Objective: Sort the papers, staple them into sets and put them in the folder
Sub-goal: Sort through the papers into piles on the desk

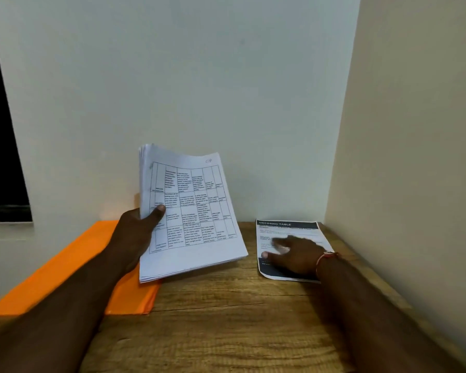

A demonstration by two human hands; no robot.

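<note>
1. The wooden table (pixel 213 327) fills the near ground. The orange folder (pixel 65 267) lies flat on its left part, and both forearms reach forward, one over the folder and one to its right.
2. The left hand (pixel 135 238) is above the folder's far right part. It grips the stack of papers (pixel 194 211) at the stack's left edge, with the thumb pressed on the top sheet and the other fingers hidden behind.
3. The stack is held tilted up towards the camera, and its top sheet shows a printed grid of text. Its lower left corner overlaps the folder's right edge. Whether it touches the folder cannot be told.
4. Well to the right of the folder, the right hand (pixel 293 254) rests palm down on a single sheet (pixel 288 227) headed "DRESSING TABLE". Its fingers are stretched out and blurred, and the thumb points back towards the folder. A red thread band (pixel 324 261) circles the wrist.
5. That sheet lies flat on the table, apart from the stack.
6. Behind the folder stands a pale wall (pixel 199 76), with a dark window (pixel 0 130) up on the folder's left.
</note>
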